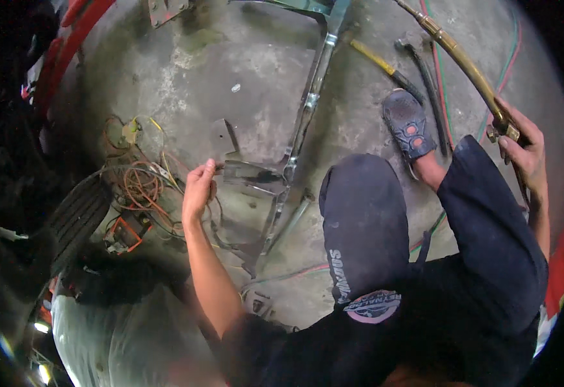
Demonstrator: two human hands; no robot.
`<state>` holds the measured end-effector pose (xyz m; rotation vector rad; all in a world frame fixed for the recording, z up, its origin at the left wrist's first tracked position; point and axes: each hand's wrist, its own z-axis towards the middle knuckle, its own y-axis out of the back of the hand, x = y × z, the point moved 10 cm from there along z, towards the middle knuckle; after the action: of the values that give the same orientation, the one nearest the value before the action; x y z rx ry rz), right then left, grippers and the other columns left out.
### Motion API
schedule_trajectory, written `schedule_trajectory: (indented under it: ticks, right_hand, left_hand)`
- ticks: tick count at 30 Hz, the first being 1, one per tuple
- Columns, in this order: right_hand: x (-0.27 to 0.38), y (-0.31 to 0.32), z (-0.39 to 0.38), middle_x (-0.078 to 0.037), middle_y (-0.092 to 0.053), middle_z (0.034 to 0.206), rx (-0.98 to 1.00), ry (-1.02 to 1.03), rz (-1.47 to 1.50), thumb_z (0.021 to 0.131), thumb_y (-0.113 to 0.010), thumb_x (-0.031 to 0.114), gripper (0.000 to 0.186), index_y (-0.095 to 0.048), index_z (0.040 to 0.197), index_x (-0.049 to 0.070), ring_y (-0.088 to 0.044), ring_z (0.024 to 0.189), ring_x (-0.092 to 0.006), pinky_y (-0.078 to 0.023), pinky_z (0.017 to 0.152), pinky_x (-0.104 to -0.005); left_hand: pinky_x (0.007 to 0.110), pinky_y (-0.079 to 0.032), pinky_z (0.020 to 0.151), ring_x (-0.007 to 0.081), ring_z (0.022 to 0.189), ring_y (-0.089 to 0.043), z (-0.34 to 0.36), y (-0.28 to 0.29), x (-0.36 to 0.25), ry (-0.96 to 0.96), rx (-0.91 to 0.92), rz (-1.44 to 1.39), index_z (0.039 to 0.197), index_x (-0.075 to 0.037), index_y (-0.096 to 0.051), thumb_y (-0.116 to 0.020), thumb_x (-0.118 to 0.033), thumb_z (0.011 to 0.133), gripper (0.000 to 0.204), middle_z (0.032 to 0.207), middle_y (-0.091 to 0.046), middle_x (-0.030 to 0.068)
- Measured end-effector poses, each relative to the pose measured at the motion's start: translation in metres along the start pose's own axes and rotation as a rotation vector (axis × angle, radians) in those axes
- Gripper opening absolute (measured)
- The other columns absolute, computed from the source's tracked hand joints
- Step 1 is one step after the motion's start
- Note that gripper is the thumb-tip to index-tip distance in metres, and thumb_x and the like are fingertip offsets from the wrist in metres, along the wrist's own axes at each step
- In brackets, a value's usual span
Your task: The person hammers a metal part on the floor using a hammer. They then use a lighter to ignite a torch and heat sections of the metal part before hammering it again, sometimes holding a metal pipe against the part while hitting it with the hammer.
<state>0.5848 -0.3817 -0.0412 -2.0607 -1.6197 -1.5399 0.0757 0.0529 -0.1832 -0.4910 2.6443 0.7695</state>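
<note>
In my right hand (528, 145) is a brass gas torch (459, 55), gripped at its valve end, its tube slanting up and to the left. My left hand (198, 190) is closed at the free end of a short metal bracket (251, 174), thumb and fingers pinched together there. That bracket joins a long, shiny metal frame (306, 109), which lies across the floor in front of me. Just beyond the bracket is an angled steel plate (222, 137) with a small hole.
A hammer (427, 77) and a yellow-and-black bar (378, 59) lie by my sandalled foot (411, 126). Red and green hoses (446, 103) run along the floor at right. Tangled cables (143, 184) and an orange-edged box (126, 234) sit at left.
</note>
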Motion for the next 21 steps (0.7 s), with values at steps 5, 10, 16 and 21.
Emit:
schedule_trajectory:
  ticks: [5,10,16,21]
  right_hand:
    - [0.016,0.008,-0.010,-0.003,-0.068,0.094,0.005,-0.006,0.029,0.077,-0.073,0.017,0.065,-0.061,0.140,0.007,-0.052,0.065,-0.0067,-0.041,0.056,-0.0222]
    - [0.037,-0.002,-0.005,-0.003,-0.068,0.094,-0.030,0.017,0.091,0.078,-0.072,0.012,0.061,-0.062,0.138,0.006,-0.054,0.066,-0.0076,-0.042,0.056,-0.0235]
    - [0.021,0.009,-0.014,-0.004,-0.067,0.094,-0.074,0.043,0.136,0.080,-0.073,0.013,0.059,-0.062,0.138,0.005,-0.057,0.071,-0.0082,-0.045,0.058,-0.0244]
    - [0.010,0.019,-0.025,-0.004,-0.066,0.099,-0.080,0.017,0.099,0.080,-0.073,0.013,0.059,-0.063,0.138,0.006,-0.059,0.076,-0.0084,-0.047,0.059,-0.0245]
  left_hand:
    - [0.027,-0.031,0.051,0.0051,0.055,-0.039,-0.011,-0.024,-0.043,-0.154,0.088,0.053,0.103,0.000,-0.074,-0.066,-0.039,0.098,0.041,0.064,-0.048,-0.0052]
    - [0.038,-0.046,0.060,0.0211,0.061,-0.059,0.008,-0.027,-0.086,-0.423,0.048,0.319,0.099,0.006,-0.072,-0.069,-0.038,0.094,0.044,0.068,-0.066,0.0078]
    - [0.044,-0.051,0.067,0.0380,0.071,-0.067,-0.048,-0.067,-0.100,-0.492,0.118,0.699,0.094,0.002,-0.073,-0.074,-0.031,0.088,0.034,0.074,-0.066,0.0231]
    - [0.038,-0.047,0.060,0.0192,0.058,-0.058,-0.102,-0.136,-0.107,-0.579,0.324,0.711,0.087,0.003,-0.072,-0.079,-0.020,0.083,0.024,0.066,-0.064,0.0148]
